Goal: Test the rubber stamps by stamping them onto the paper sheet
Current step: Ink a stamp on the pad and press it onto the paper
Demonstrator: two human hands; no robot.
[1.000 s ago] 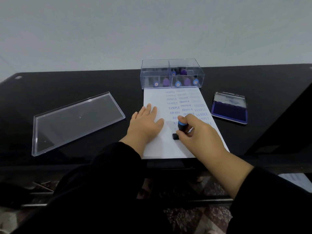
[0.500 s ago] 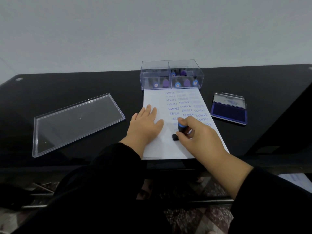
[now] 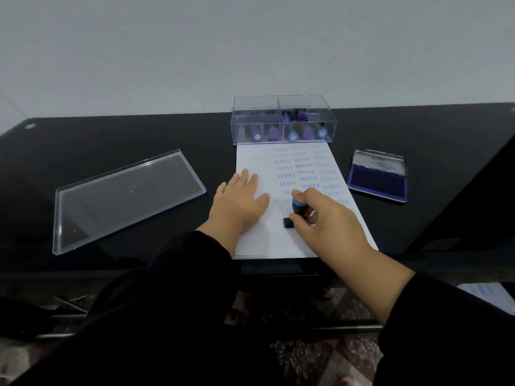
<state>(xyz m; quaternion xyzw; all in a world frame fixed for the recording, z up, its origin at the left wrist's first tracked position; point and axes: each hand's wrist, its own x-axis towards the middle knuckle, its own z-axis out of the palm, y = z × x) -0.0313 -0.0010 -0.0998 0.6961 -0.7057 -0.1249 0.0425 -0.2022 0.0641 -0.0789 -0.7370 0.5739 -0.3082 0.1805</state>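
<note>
Left of centre frame, item one: clear lid (image 3: 128, 197), lying flat on the black table (image 3: 446, 151), well apart from the work.

Item two, centre: my left hand (image 3: 239, 203), fingers spread and straight, palm pressed flat on the paper sheet (image 3: 259, 240) to pin it.

Item three, just right of that: rubber stamp (image 3: 295, 211), blue-capped handle, dark base down on the lower middle of the sheet. My right hand (image 3: 331, 221) pinches the handle, thumb and fingers curled round it. Long axis runs from base to cap, tilted: cap leans up and away toward the top of the frame, base nearest me. Whether the face sits fully flat on the paper I cannot tell.

Item four, upper centre: clear divided box (image 3: 284, 121), further stamps inside, touching the sheet's far edge.

Item five, right of centre: ink pad (image 3: 377, 182), open, just beside the sheet.

Step in hand, as I judge it: pressing an impression below the AIR MAIL column. Next move calls for a straight lift to avoid smearing, sheet held down, then checking the print.
</note>
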